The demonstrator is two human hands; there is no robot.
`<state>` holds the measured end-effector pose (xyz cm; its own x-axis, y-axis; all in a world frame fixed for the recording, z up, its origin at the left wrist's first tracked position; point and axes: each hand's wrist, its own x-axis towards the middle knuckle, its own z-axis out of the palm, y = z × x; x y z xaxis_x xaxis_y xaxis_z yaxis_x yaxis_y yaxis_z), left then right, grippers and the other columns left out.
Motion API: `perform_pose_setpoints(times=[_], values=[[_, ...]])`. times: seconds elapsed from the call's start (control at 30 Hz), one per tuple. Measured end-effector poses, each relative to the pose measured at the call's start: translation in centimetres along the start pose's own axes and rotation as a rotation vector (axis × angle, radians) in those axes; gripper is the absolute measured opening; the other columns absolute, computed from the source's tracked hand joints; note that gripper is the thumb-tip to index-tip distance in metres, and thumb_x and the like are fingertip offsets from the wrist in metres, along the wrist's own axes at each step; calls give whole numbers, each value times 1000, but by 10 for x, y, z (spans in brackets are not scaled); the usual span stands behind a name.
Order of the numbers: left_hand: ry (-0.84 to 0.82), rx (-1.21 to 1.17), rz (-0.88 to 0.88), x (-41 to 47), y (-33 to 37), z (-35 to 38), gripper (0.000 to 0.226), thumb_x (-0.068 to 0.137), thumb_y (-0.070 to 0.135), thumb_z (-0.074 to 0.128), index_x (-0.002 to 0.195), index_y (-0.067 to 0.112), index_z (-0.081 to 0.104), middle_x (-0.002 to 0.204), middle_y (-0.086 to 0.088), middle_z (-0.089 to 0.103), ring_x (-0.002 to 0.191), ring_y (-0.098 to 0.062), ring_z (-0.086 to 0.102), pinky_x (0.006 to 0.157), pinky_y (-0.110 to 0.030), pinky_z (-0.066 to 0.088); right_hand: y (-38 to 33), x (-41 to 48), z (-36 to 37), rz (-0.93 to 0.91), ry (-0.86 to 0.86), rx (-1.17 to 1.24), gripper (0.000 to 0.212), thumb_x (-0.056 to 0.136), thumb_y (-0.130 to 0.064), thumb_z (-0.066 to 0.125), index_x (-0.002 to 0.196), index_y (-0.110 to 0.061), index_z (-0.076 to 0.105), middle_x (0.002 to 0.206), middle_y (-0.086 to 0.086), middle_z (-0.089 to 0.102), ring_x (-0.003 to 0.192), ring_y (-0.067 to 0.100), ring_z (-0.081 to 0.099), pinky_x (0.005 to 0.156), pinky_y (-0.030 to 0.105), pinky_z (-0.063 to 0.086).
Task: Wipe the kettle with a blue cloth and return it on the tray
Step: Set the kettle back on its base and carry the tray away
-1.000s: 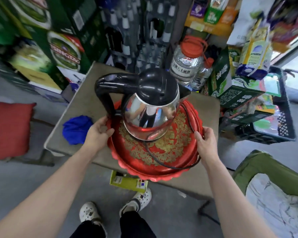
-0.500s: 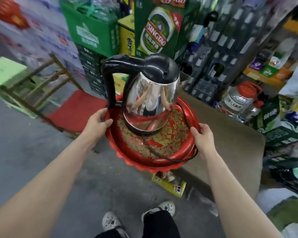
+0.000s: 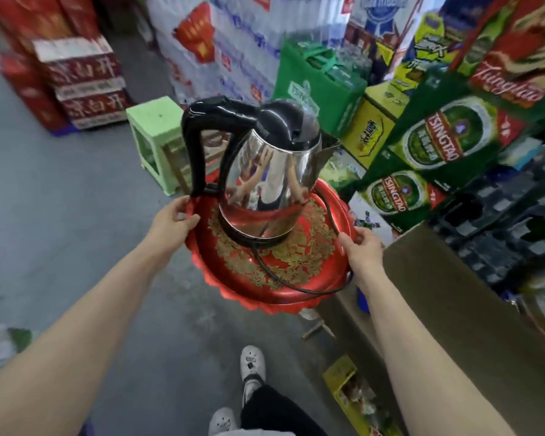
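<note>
A steel kettle (image 3: 266, 180) with a black lid and black handle stands upright on a round red tray (image 3: 283, 291) with a gold flower pattern. Its black cord (image 3: 299, 283) loops around the tray's floor. I carry the tray in the air over the grey floor. My left hand (image 3: 170, 220) grips the tray's left rim, just below the kettle's handle. My right hand (image 3: 361, 248) grips the right rim. The blue cloth is out of sight.
A brown table (image 3: 447, 309) sits at my right, beside the tray. Green beer cartons (image 3: 434, 143) and dark bottle crates (image 3: 510, 234) are stacked behind it. A light green stool (image 3: 158, 143) stands ahead on the floor, red cartons (image 3: 79, 86) farther left. My feet (image 3: 252, 363) are below.
I have lifted the tray with the kettle off the table and turned left with it. The table now lies to my right, and the blue cloth has left the view.
</note>
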<state>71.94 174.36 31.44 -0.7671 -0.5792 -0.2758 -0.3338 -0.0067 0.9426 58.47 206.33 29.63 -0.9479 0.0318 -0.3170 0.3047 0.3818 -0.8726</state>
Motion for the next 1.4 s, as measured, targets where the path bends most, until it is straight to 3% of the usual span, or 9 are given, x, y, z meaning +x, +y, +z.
perform_pose_setpoints(times=[0.17, 0.27, 0.37, 0.63, 0.83, 0.93, 1.13, 1.3, 1.4], values=[[146, -31, -13, 60, 3, -53, 40, 96, -4, 49, 134, 8, 51, 97, -3, 62, 77, -13, 63, 72, -24, 53, -59, 59, 86, -105, -106, -74, 31, 97, -28, 67, 123, -14, 59, 106, 3, 68, 91, 22, 68, 79, 36, 57], [224, -47, -10, 95, 4, -82, 38, 95, -7, 47, 125, 16, 53, 82, 6, 64, 56, 3, 63, 57, -14, 53, -98, 88, 141, -127, -177, -108, 20, 95, -26, 68, 111, -18, 59, 91, -6, 64, 89, 23, 69, 84, 42, 58], [308, -53, -35, 132, 4, -116, 35, 95, -7, 46, 119, 17, 52, 68, 10, 66, 49, 4, 61, 50, -14, 52, -131, 112, 198, -155, -236, -146, 20, 93, -26, 70, 109, -20, 60, 96, -4, 68, 97, 26, 70, 95, 50, 57], [387, -56, -86, 263, 4, -235, 33, 95, -1, 48, 122, 17, 54, 94, -10, 62, 66, -18, 60, 50, -24, 53, -206, 168, 375, -239, -273, -206, 20, 90, -23, 73, 105, -20, 60, 99, 4, 68, 94, 26, 67, 92, 45, 56], [409, -67, -111, 369, 28, -332, 35, 97, -4, 45, 124, 17, 51, 88, 2, 60, 51, 3, 61, 49, -12, 50, -271, 196, 506, -225, -286, -214, 25, 92, -20, 73, 113, -10, 64, 91, 0, 64, 90, 23, 64, 84, 38, 54], [408, -54, -127, 419, 35, -373, 38, 97, -4, 45, 131, 13, 50, 99, -6, 60, 60, -5, 61, 47, -11, 49, -306, 216, 569, -236, -311, -238, 27, 93, -21, 72, 116, -9, 63, 96, 2, 65, 91, 24, 65, 77, 31, 47], [448, -39, -112, 542, 51, -465, 39, 96, -5, 46, 134, 5, 49, 111, -10, 58, 73, -11, 58, 53, -16, 51, -386, 270, 714, -268, -341, -273, 46, 91, -27, 73, 129, -4, 61, 119, 11, 68, 110, 30, 66, 98, 44, 53], [503, -32, -112, 644, 74, -543, 37, 95, -6, 45, 127, 12, 50, 89, 2, 59, 55, 6, 62, 49, -9, 47, -458, 312, 834, -255, -416, -234, 33, 95, -21, 70, 123, -7, 60, 108, 5, 64, 100, 24, 63, 88, 36, 51], [520, -31, -133, 704, 83, -593, 37, 96, -2, 46, 132, 7, 50, 103, -11, 65, 63, -1, 63, 58, -18, 52, -500, 331, 901, -233, -446, -210, 23, 96, -20, 68, 115, -12, 58, 103, 6, 66, 100, 29, 68, 91, 44, 57]])
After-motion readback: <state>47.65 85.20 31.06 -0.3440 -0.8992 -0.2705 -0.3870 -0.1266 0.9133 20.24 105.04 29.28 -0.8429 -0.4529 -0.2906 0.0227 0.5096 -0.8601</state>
